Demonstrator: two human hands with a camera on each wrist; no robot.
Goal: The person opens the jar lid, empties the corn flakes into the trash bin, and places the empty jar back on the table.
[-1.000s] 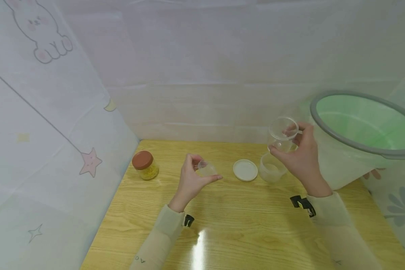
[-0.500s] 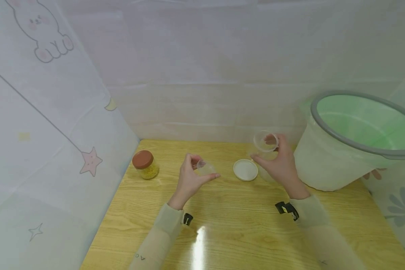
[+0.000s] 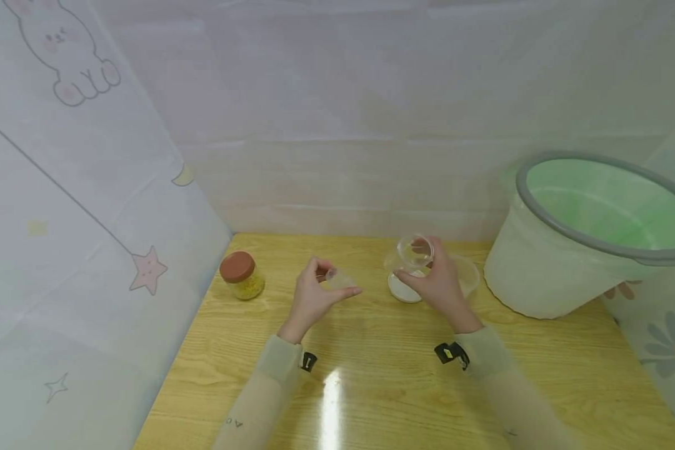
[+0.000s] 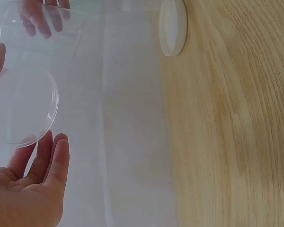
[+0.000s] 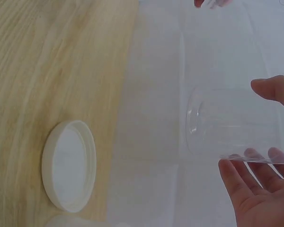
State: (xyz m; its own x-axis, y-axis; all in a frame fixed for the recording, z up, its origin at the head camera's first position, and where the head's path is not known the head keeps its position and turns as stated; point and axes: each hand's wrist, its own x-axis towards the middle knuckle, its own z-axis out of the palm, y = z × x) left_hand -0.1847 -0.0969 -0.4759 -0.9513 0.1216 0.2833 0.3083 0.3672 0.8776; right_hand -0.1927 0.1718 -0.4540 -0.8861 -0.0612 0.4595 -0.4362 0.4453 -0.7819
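Note:
A thin clear round plastic lid (image 3: 342,280) is held by its edge between the thumb and fingers of my left hand (image 3: 310,301). In the left wrist view the lid's rim (image 4: 55,101) shows plainly. My right hand (image 3: 441,287) grips a clear plastic cup (image 5: 236,120) round its side, upright and raised above the table. In the head view the cup partly covers a white round screw lid (image 3: 406,292) that lies on the table. Partly behind the right hand stands a translucent tub (image 3: 468,274). Cup and clear lid are apart.
A glass jar with a brown cap (image 3: 239,267) and yellow contents stands at the left back of the wooden table (image 3: 371,387). On the right is a large pale bin with a grey rim (image 3: 540,275). A cloth wall (image 3: 326,162) rises along the back edge.
My right hand has carried the clear cup left and lower, from beside the bin to above the white lid. The left hand, still holding the clear lid, has barely moved; its lid now tilts slightly more.

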